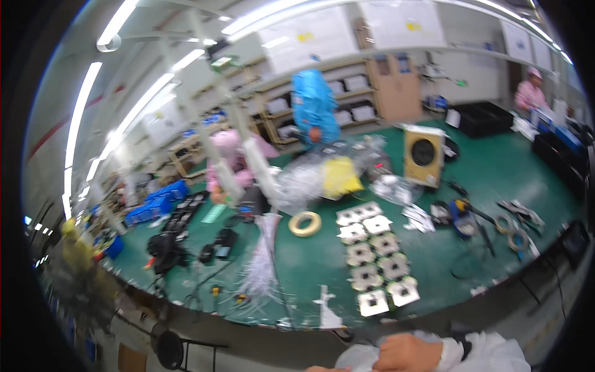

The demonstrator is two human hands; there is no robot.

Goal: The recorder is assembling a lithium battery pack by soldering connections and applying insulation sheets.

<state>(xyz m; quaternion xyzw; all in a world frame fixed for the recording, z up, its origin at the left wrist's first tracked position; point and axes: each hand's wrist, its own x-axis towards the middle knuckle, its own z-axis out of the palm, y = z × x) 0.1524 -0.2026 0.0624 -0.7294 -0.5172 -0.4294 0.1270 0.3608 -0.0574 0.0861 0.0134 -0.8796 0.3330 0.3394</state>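
Note:
At the bottom edge, in front of the bench, my right hand (pixel 406 353) has its fingers curled down on white cloth (pixel 358 358), which looks like a sleeve. Only a sliver of my left hand (pixel 328 369) shows beside that cloth; its fingers are cut off by the picture's edge. Nearest to both hands on the green bench (pixel 248 307) lie two columns of small white square parts with dark centres (pixel 395 266). A torn white piece of paper (pixel 328 313) lies at the bench's front edge. The picture is blurred by motion.
A tape roll (pixel 304 224), a bundle of white strips (pixel 259 266), plastic bags with a yellow sheet (pixel 341 177) and a boxed speaker (pixel 424 155) stand on the bench. Black trays (pixel 480 119) are far right. A person in blue (pixel 314 105) stands across; a stool (pixel 168 348) is lower left.

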